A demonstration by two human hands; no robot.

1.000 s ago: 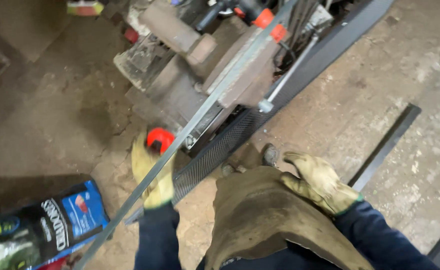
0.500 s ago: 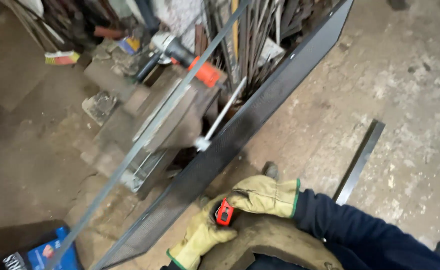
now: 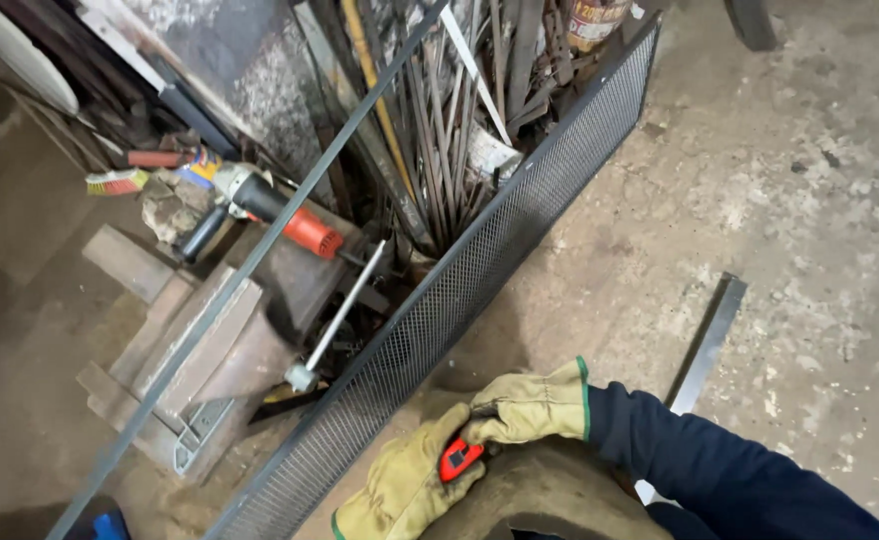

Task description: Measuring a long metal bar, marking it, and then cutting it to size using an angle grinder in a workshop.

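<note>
Both my hands wear yellow work gloves and meet low in the view, over my brown apron [image 3: 550, 500]. My left hand [image 3: 400, 492] cradles a small red tape measure [image 3: 459, 459] from below. My right hand [image 3: 526, 405], in a dark blue sleeve, closes its fingertips on the top of the same tape measure. Just beyond the hands a long black-framed mesh panel [image 3: 520, 220] stands on edge, running diagonally from lower left to upper right. A long thin metal bar [image 3: 260, 255] leans diagonally further left.
A flat steel strip [image 3: 712, 340] lies on the concrete floor to the right. Behind the mesh are a bundle of metal rods [image 3: 440, 120], a red angle grinder [image 3: 282, 215], a hammer [image 3: 332, 335], a brush [image 3: 115, 182] and stacked blocks [image 3: 195, 365].
My left hand brought the red tape measure from beside the thin bar to my lap, and my right hand came over to grip it. The view swung up towards the rod pile.
</note>
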